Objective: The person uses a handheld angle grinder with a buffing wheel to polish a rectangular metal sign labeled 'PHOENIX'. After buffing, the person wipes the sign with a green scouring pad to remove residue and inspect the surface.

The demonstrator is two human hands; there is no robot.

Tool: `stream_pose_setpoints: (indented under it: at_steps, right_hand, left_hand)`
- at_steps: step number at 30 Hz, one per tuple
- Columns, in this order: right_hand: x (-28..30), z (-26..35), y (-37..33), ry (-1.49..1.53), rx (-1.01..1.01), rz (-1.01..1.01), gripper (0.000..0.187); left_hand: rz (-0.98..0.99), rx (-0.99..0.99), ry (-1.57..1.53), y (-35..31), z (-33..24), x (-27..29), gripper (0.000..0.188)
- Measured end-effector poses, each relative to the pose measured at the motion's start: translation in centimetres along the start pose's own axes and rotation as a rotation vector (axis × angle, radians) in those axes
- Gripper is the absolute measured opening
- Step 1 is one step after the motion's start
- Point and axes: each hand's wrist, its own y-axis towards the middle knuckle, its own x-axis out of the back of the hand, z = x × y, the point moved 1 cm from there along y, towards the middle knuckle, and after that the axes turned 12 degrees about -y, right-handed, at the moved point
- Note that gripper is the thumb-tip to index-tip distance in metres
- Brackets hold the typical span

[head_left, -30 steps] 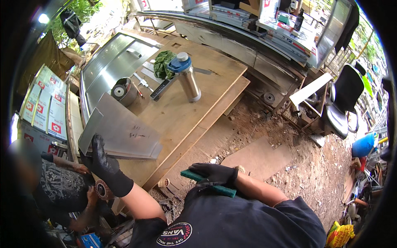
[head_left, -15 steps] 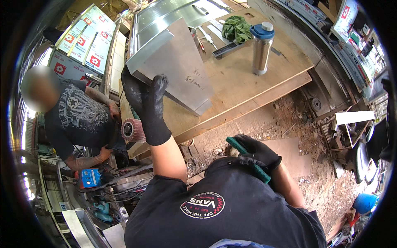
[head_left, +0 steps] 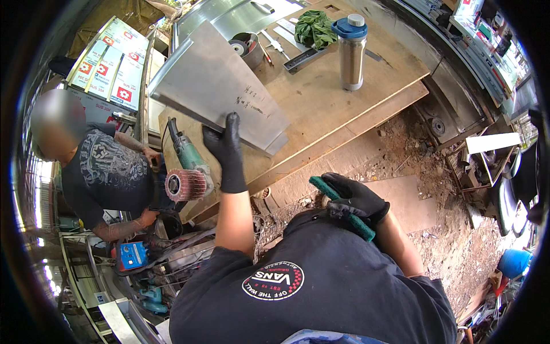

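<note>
over the front edge of the wooden table (head_left: 321, 103), toward its left corner, i see the bent metal sheet (head_left: 220, 86), held tilted by the left hand (head_left: 226, 149). the gloved thumb lies over its lower edge; the other fingers go partly out of sight beneath, seemingly closed on the metal.

short lines of dark handwriting (head_left: 253, 102) cross the sheet toward its right end. a round emblem (head_left: 273, 282) ringed with lettering marks the wearer's dark shirt (head_left: 355, 298). beyond the table's left edge, film-covered panels (head_left: 109, 63) carry red labels and print, near another person (head_left: 109, 166) in a pale-printed shirt.

the sheet is smooth, dull grey and four-sided, folded along its lower edge. in front of the table, the right hand (head_left: 358, 200) curls its gloved fingers around a flat, coarse green pad (head_left: 362, 227).

at the table's near left corner i find a green grinder (head_left: 186, 152) with a ridged, reddish flap wheel (head_left: 192, 184). toward the right corner stands a steel bottle (head_left: 351, 60) with a blue lid; farther back lies a crumpled green cloth (head_left: 315, 28).
</note>
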Motion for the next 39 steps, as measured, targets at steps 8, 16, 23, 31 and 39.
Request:
stream_pose_setpoints:
  at_steps: [8, 16, 23, 31, 39]
  right_hand:
    - [0.3, 0.5, -0.8, -0.263, 0.019, -0.027, 0.091]
    - [0.7, 2.7, -4.3, 0.361, 0.216, -0.453, 0.063]
    - [0.4, 4.6, -4.7, -0.833, 0.265, -0.426, 0.052]
    - [1.2, 3.5, -5.6, 0.024, 0.202, -0.355, 0.064]
    - [3.4, 4.3, -2.7, 0.765, 0.401, -0.518, 0.097]
  left_hand:
    - [-0.269, -0.016, -0.222, 2.7, 2.1, 0.9, 0.026]
    - [-0.338, 0.595, -0.476, -0.6, 3.7, 2.5, 0.034]
    - [-0.446, 0.876, -0.383, -5.2, 8.5, 3.8, 0.026]
    - [-0.516, 0.863, -0.305, -6.5, 9.8, 3.0, 0.025]
    - [-0.483, 0.894, -0.301, -8.0, 12.5, 4.0, 0.025]
